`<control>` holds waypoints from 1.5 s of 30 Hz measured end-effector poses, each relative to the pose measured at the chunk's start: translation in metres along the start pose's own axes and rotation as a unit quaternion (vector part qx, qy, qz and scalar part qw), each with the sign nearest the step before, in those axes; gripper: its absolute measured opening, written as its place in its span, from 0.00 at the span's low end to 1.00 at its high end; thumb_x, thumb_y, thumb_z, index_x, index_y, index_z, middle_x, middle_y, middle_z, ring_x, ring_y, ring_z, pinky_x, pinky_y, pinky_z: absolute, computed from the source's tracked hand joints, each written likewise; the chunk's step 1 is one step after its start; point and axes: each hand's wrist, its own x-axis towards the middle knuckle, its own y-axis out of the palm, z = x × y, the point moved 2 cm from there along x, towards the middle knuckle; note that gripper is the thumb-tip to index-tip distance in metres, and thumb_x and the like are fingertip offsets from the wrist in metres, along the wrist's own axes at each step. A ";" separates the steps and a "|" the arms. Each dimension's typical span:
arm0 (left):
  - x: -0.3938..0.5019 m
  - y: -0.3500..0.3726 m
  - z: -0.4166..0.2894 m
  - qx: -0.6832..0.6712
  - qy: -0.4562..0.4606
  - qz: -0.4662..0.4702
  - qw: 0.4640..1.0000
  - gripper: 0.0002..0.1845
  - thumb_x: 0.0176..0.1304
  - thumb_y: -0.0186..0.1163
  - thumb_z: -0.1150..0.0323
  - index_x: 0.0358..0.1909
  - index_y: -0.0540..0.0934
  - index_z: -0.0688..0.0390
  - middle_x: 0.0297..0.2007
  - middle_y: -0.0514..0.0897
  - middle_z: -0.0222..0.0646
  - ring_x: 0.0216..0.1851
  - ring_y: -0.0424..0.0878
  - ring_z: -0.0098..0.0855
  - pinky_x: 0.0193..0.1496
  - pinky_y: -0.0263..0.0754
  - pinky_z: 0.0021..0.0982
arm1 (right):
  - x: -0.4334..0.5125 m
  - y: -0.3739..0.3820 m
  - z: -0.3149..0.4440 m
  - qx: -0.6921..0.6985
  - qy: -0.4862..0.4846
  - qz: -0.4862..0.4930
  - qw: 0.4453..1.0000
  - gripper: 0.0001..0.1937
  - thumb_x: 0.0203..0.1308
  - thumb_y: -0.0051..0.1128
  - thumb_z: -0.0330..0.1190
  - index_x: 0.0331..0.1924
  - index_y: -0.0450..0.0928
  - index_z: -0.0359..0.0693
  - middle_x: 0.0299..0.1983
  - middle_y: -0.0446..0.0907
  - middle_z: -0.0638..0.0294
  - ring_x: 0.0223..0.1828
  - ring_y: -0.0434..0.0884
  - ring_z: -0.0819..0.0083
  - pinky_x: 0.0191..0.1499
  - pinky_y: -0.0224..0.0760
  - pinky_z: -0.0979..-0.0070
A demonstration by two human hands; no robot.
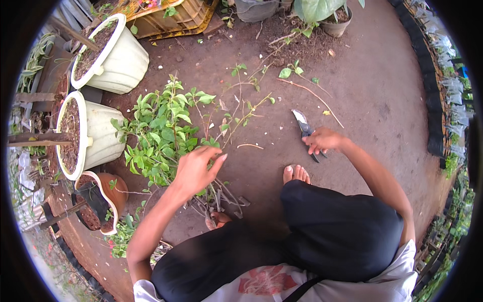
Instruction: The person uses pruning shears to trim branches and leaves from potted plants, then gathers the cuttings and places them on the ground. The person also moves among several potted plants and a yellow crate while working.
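Note:
My right hand (322, 139) holds a pair of pruning shears (302, 122) by the handles, low over the soil. Their blades point away from me, and the fingers partly hide the handles. Over a heap of cut leafy branches (162, 132) is my left hand (198, 166), its thumb and fingertips close together. A thin stem rises just beyond those fingertips; whether they pinch it I cannot tell. The bare cut ends of the branches (219, 200) lie by my left foot (218, 219). A long bare twig (313, 94) lies on the ground beyond the shears.
Two white pots (120, 64) with soil and stakes stand at the left, a brown pot (117, 192) nearer me. A yellow crate (177, 19) and a grey pot (337, 24) are at the far side. Black plastic edging (426, 75) lines the right. My right foot (296, 173) is below the shears.

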 end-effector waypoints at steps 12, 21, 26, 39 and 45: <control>0.255 -0.204 0.091 0.072 -0.068 -0.361 0.927 0.14 0.60 0.58 0.58 0.32 0.83 0.60 0.31 0.85 0.46 0.34 0.84 0.48 0.41 0.78 0.44 | -0.003 0.037 0.028 -0.327 -0.194 0.015 0.925 0.17 0.64 0.49 0.44 0.33 0.82 0.39 0.33 0.83 0.51 0.39 0.82 0.52 0.44 0.74 0.59; 0.388 -0.243 0.146 -0.017 -0.326 -0.262 0.908 0.24 0.54 0.66 0.52 0.35 0.83 0.67 0.37 0.86 0.45 0.45 0.84 0.38 0.48 0.77 0.38 | -0.031 0.028 0.041 -0.249 -0.153 -0.046 0.955 0.16 0.61 0.53 0.44 0.35 0.82 0.39 0.33 0.82 0.46 0.41 0.81 0.47 0.47 0.73 0.55; 0.390 -0.248 0.166 -0.064 -0.315 -0.337 0.885 0.22 0.51 0.72 0.56 0.29 0.82 0.69 0.31 0.85 0.45 0.27 0.84 0.33 0.27 0.76 0.33 | -0.023 0.027 0.015 -0.297 -0.181 -0.064 0.935 0.16 0.60 0.56 0.44 0.35 0.81 0.37 0.29 0.83 0.50 0.37 0.83 0.50 0.42 0.75 0.58; 0.291 -0.279 0.139 -0.365 -0.209 -0.394 0.817 0.07 0.59 0.66 0.71 0.31 0.82 0.66 0.27 0.85 0.33 0.24 0.78 0.23 0.23 0.72 0.26 | -0.029 0.045 0.079 -0.394 -0.202 -0.035 0.896 0.21 0.64 0.50 0.47 0.43 0.79 0.34 0.43 0.80 0.43 0.48 0.80 0.49 0.52 0.72 0.58; 0.247 -0.289 0.119 -0.387 -0.161 -0.383 0.823 0.13 0.64 0.63 0.65 0.44 0.81 0.64 0.37 0.84 0.33 0.36 0.78 0.23 0.38 0.74 0.27 | -0.043 0.058 0.079 -0.398 -0.205 -0.038 0.893 0.23 0.64 0.50 0.49 0.46 0.78 0.34 0.45 0.80 0.43 0.49 0.80 0.49 0.53 0.72 0.58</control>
